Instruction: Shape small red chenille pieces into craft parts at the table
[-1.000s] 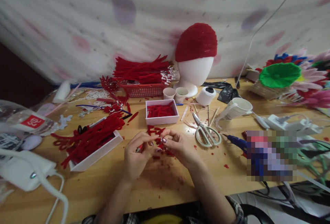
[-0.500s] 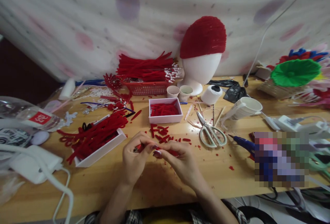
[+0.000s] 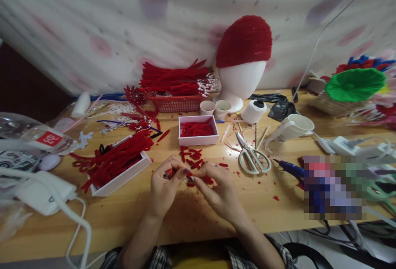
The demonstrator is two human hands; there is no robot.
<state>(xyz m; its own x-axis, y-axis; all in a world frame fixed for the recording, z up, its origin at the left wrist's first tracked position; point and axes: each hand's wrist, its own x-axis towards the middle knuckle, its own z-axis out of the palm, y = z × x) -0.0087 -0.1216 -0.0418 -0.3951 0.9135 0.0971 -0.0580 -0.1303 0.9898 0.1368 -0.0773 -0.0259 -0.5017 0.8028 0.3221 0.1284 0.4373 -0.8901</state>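
Observation:
My left hand (image 3: 163, 187) is closed in a pinch, with a bit of red chenille stem (image 3: 168, 173) showing inside its curled fingers. Fingertip to fingertip with it, my right hand (image 3: 220, 188) also pinches; the fingers hide most of what is between them. Just beyond both hands lie several short cut pieces of red chenille (image 3: 194, 163) on the wooden table. Further back is a small white box (image 3: 198, 140) holding more red pieces. Left of my hands, a second white box (image 3: 123, 179) overflows with long red chenille stems (image 3: 119, 159).
Scissors (image 3: 254, 159) lie right of my hands, with a blue-handled pointed tool (image 3: 289, 170) beyond. Behind stand a red basket (image 3: 177, 104) of stems, paper cups (image 3: 207, 108), a thread spool (image 3: 253, 111) and a foam head (image 3: 243, 77) in a red cap. A white cable (image 3: 83, 230) crosses the left side.
Both hands stay together and the fingertips have shifted slightly against each other. The whole view has moved a little; the objects on the table lie as before.

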